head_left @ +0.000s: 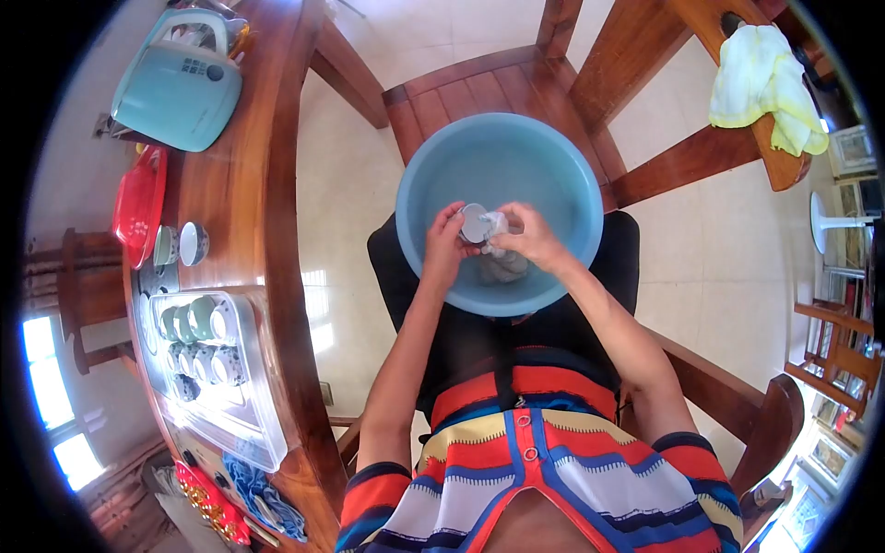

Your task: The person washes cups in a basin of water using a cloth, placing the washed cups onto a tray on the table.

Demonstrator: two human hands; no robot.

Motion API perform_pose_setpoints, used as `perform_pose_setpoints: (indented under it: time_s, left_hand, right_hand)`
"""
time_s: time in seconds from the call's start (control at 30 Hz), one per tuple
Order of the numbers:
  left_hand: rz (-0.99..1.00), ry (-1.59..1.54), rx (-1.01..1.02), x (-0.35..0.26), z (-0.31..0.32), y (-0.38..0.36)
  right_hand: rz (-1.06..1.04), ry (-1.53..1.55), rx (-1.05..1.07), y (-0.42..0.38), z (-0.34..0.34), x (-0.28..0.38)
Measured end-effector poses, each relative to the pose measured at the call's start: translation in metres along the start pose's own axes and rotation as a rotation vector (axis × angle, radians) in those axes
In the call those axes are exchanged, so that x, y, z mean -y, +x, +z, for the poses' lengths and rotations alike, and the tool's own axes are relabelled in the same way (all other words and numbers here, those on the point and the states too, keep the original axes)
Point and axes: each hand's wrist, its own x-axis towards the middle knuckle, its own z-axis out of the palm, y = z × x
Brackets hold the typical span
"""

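Note:
Over a blue plastic basin (410, 189) I hold a small white cup (473, 221). My left hand (445, 241) grips the cup by its left side, with the opening turned up toward me. My right hand (533, 238) pinches a wet whitish cloth (502, 265) at the cup's right rim. Part of the cloth hangs down into the water in the basin. The basin stands at my lap, its far part over a wooden chair seat (461, 95).
On the wooden table (253, 175) at left stand a light-blue kettle (180, 101), a red dish (143, 207), two small cups (192, 244) and a clear tray (267, 387) holding several cups. A blue cloth (263, 498) lies nearer. A yellow-white towel (761, 83) hangs over a chair at right.

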Motion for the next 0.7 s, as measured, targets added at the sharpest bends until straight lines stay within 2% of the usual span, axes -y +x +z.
perform_pose_setpoints:
  time_s: [0.07, 0.1, 0.17, 0.27, 0.5, 0.57, 0.7]
  left_hand:
    - [-0.003, -0.02, 0.001, 0.001, -0.002, -0.001]
    - [0.003, -0.029, 0.007, 0.0, -0.001, -0.002]
    - [0.009, -0.039, 0.014, -0.001, 0.0, -0.003]
    - [0.002, -0.046, 0.021, -0.002, 0.001, -0.001]
    - [0.022, -0.052, -0.003, -0.005, 0.006, -0.002]
    - [0.019, -0.052, 0.008, -0.005, 0.006, -0.002]
    - [0.0, -0.033, 0.04, -0.003, 0.002, 0.002]
  right_hand:
    - [-0.144, -0.3, -0.112, -0.001, 0.002, -0.004]
    - [-0.144, -0.301, -0.108, -0.001, 0.005, -0.003]
    - [-0.264, -0.543, -0.236, -0.003, 0.01, 0.001]
    - [-0.316, -0.691, -0.27, -0.006, 0.012, 0.012]
    - [-0.343, -0.81, -0.11, -0.008, 0.001, 0.023]
    - [-0.109, -0.714, 0.012, -0.01, -0.002, 0.033]
    - [-0.087, -0.706, -0.046, -0.011, 0.0, 0.039]
